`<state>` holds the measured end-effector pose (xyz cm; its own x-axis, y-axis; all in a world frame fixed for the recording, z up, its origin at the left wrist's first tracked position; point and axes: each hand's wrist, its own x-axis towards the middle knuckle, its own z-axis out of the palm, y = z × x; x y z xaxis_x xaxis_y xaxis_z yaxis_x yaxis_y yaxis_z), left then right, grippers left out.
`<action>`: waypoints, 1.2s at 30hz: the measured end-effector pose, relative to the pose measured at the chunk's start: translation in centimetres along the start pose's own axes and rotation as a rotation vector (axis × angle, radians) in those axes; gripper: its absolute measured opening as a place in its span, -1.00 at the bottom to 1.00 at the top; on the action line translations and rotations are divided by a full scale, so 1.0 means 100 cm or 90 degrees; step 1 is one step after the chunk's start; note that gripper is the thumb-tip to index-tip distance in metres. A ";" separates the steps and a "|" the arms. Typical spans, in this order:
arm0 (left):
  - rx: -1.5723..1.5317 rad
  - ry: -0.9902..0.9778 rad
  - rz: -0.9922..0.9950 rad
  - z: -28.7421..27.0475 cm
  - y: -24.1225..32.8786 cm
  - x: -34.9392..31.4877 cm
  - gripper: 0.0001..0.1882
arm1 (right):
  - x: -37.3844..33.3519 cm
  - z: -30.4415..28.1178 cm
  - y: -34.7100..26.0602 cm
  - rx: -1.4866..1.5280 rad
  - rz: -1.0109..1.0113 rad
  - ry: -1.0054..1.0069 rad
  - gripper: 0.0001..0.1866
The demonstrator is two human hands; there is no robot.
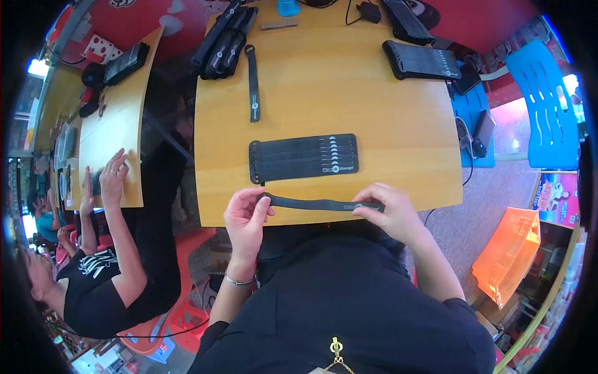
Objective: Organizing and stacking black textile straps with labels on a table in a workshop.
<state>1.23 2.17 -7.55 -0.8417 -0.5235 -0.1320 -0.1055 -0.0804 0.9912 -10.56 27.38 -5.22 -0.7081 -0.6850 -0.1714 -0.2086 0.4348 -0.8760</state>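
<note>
A black strap point(321, 203) lies stretched along the table's near edge, long axis three to nine o'clock; left hand point(245, 219) fingers pinch its looped end, right hand point(391, 212) fingers clamp the other. A laid-out strap row point(304, 158) sits at twelve o'clock on the wooden table point(386, 137).

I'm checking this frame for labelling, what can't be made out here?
Head view only:
- Strap: both ends hidden by the left hand and right hand.
- Stacked straps: exact count unclear, they overlap.
- Bundles: too small, and cut by the top edge.
</note>
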 end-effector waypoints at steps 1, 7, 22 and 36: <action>0.005 0.005 -0.007 -0.004 -0.004 0.000 -0.84 | 0.001 0.003 0.006 0.045 0.017 0.031 -0.83; -0.008 0.015 -0.037 -0.015 -0.018 0.002 -0.84 | 0.010 0.012 0.022 0.111 0.067 0.083 -0.89; 0.037 0.022 -0.039 -0.027 -0.028 0.019 -0.84 | 0.027 0.016 0.033 0.320 0.158 0.147 -0.85; -0.347 -0.042 -0.245 -0.045 -0.019 0.029 -0.78 | 0.040 0.018 0.022 0.331 0.132 0.147 -0.87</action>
<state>1.34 -3.01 -9.89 -0.8299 -0.3205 -0.4567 -0.1366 -0.6769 0.7233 -12.68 24.54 -8.65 -0.8386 -0.4468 -0.3117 0.2662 0.1632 -0.9500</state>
